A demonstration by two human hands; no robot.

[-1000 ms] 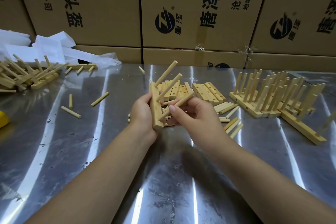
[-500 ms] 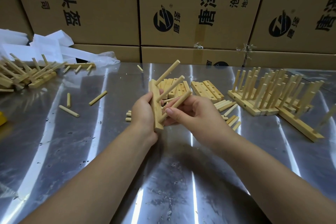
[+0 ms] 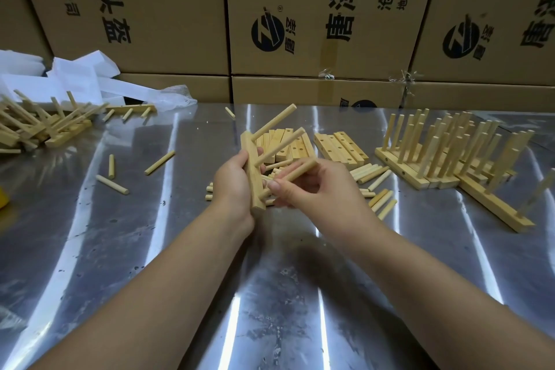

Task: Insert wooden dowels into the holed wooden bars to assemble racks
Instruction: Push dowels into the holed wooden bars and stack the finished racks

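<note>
- My left hand (image 3: 232,186) curls its fingers round a pale, holed wooden bar (image 3: 251,171), held nearly upright above the shiny steel table (image 3: 180,249).
- Just right of the bar, my right hand (image 3: 318,192) pinches a round light-wood dowel (image 3: 295,173), its lower end at the bar's face; whether it is seated I cannot tell.
- Two seated dowels (image 3: 274,126) jut from the bar's upper half.
- Behind the bar lie spare holed bars (image 3: 341,146).
- Well right of the bar stand finished racks (image 3: 435,153).
- Beyond the bar rise printed brown cardboard boxes (image 3: 300,9).
</note>
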